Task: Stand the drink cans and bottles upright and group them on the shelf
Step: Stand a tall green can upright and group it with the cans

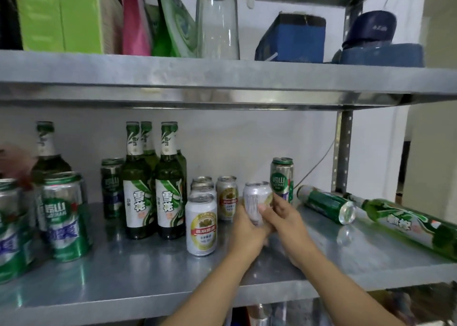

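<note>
The short silver can (256, 198) stands upright, or close to it, at the middle of the metal shelf (123, 276), held between both hands. Its side facing the camera carries only fine grey print, too small to read. The left hand (247, 229) wraps its curled fingers round the can's lower left side. The right hand (284, 217) grips from the right, its thumb across the front and its fingers curled behind. The hands hide the can's base, so I cannot tell whether it rests on the shelf.

Just left stand three short white-and-gold cans. The front can (201, 224) bears a gold emblem and a red band that seems to read 燕京啤酒. The other two (227, 197) stand behind it. Just behind the right hand stands a tall green-and-silver can (282, 177) marked 崂山 with small Latin letters beneath.

To the right, a tall green can (326, 204) lies on its side, its base towards the camera. Beyond it, a green bottle (408, 224) lies flat.

Further left, upright green bottles (137, 189) show white labels reading 雪花. More tall 崂山 cans (65, 217) stand at the left edge.

On the upper shelf (222, 78) sit a clear glass vase (217, 19), a green box (61, 14) and a blue box (294, 39).
</note>
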Demonstrator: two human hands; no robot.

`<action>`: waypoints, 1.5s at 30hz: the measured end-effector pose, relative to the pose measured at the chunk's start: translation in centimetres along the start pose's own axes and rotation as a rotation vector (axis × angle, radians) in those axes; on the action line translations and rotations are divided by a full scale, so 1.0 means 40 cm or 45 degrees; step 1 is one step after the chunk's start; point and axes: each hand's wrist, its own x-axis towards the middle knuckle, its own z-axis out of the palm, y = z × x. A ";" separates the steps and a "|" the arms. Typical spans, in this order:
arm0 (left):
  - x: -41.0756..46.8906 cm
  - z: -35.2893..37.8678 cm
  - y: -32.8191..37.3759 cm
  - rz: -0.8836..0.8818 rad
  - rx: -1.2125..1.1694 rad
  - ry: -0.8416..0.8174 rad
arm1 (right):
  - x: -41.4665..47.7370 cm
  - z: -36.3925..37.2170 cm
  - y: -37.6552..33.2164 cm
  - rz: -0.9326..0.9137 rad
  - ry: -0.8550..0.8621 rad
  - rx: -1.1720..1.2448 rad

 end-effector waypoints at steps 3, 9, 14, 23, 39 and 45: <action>0.024 0.004 -0.034 0.041 0.069 0.011 | 0.008 -0.006 0.023 0.045 0.027 -0.179; 0.007 0.003 -0.034 0.077 0.078 0.071 | 0.019 0.000 0.043 -0.056 0.124 -0.351; -0.002 -0.011 -0.018 -0.013 0.158 0.123 | 0.016 0.009 0.040 -0.062 0.120 -0.499; 0.011 -0.001 -0.030 -0.023 0.348 0.210 | 0.011 0.009 0.051 -0.063 0.120 -0.616; -0.039 -0.015 -0.024 -0.114 0.307 0.177 | 0.012 0.014 0.050 -0.011 0.016 -0.763; -0.047 -0.024 -0.025 -0.189 0.086 0.186 | 0.023 0.066 0.056 0.043 0.020 -1.109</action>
